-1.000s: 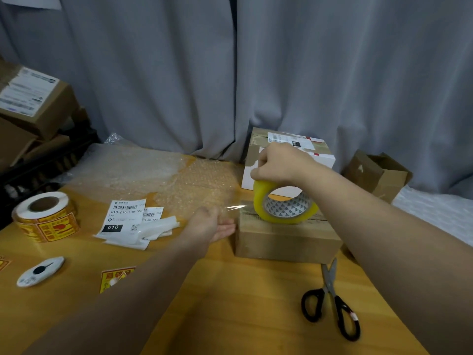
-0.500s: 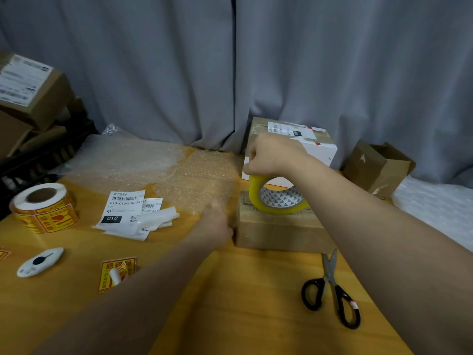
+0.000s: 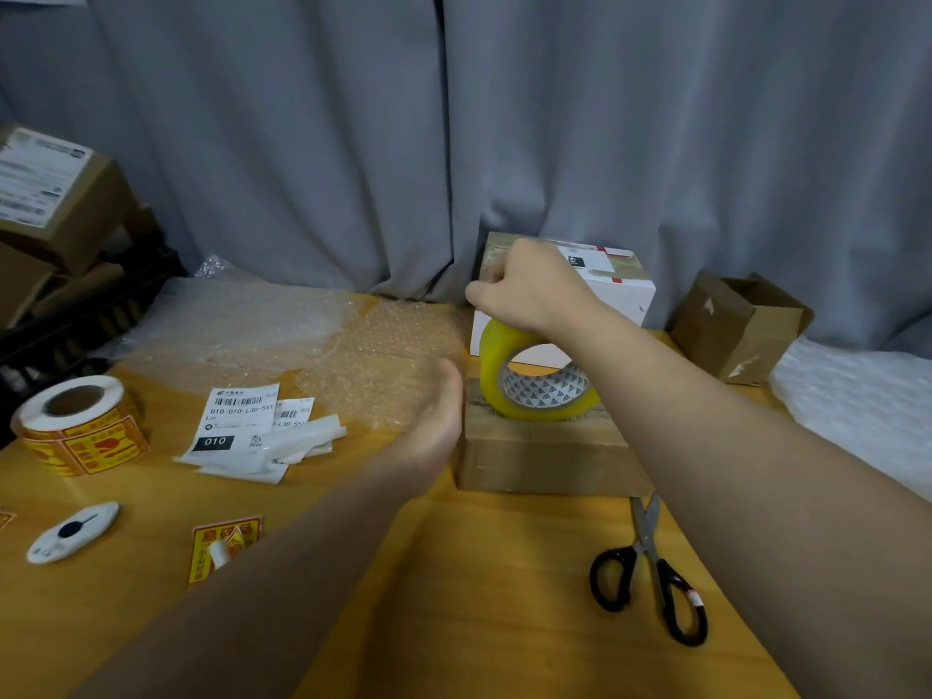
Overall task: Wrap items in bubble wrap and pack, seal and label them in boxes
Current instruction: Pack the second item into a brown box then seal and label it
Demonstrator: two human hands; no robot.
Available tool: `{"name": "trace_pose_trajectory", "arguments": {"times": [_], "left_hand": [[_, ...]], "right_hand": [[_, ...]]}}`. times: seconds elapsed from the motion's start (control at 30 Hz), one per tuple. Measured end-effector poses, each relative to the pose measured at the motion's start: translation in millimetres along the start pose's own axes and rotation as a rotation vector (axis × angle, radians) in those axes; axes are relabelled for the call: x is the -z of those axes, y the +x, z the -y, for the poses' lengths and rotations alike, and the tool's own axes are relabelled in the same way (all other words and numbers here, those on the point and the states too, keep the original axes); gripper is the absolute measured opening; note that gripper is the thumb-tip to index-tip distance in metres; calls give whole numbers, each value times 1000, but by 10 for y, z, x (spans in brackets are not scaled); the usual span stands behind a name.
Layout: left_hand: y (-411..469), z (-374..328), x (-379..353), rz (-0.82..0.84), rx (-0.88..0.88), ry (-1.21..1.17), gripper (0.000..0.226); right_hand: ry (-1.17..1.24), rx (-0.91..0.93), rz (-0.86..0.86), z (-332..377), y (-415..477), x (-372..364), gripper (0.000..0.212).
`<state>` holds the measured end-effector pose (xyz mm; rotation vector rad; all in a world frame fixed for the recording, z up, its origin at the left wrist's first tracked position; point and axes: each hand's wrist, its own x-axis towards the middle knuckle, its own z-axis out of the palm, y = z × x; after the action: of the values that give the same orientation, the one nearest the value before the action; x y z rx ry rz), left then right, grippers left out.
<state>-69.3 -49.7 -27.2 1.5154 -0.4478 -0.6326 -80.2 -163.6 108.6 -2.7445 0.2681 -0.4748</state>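
Cardboard box (image 3: 544,461), plain brown, sits at the centre of the frame on the yellow tabletop (image 3: 454,572).

Nearest the camera, at lower right, black-handled scissors (image 3: 650,552) lie with their blades pointing at the box's front right corner. At lower left are a yellow sticker (image 3: 227,544) printed with red Chinese characters and a white oval tool (image 3: 73,532) with a black mark.

The left hand (image 3: 433,421) lies flat and open against the box's left end, touching it. On the box top a yellow tape roll (image 3: 490,370) stands on edge, its core printed with small triangles. The right hand (image 3: 534,287) grasps the roll from above, fingers curled over its top.

Left of the left hand lies a small pile of white shipping labels (image 3: 237,421); the top one reads "010-010-L30-551" under a barcode and "010" in white on black. Farther left stands a label roll (image 3: 80,426) of yellow stickers with red print too small to read.

Behind these a sheet of bubble wrap (image 3: 353,345) covers the tabletop. Just behind the tape roll is a white box (image 3: 615,290) with a white label and red marks, its text illegible. At right stands an open brown carton (image 3: 741,325); its contents cannot be seen. At upper left, stacked brown boxes (image 3: 75,214) carry a blurred white label. A grey curtain (image 3: 504,118) closes the background.
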Motion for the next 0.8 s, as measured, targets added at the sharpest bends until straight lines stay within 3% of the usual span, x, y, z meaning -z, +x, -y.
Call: {"name": "trace_pose_trajectory", "arguments": {"times": [0.1,0.17,0.23,0.33,0.43,0.53,0.67,0.8], "left_hand": [[50,-7,87,146,-119,541,100],[72,-66,145,162,-190,715,103],[115,-98,206,152,-242,763,103],[132,-77,352,167,-197,792,107],[87,-73,433,191,-182,810,115],[8,-87,577,199,-104,785,104],[-53,-170,765,202,-52,748,92],[-62,-185,776,223,-8,834,99]], "right_hand": [[91,-18,-100,-49,-31,18,32],[126,-36,-110,-118,-68,60,31],[176,-98,15,-279,-146,110,34],[654,-216,200,-551,-371,132,57],[877,-264,161,-543,-454,-34,59],[601,-164,107,-473,-345,122,65],[7,-148,291,-789,-364,523,45],[-84,-121,253,-816,-304,362,49]]}}
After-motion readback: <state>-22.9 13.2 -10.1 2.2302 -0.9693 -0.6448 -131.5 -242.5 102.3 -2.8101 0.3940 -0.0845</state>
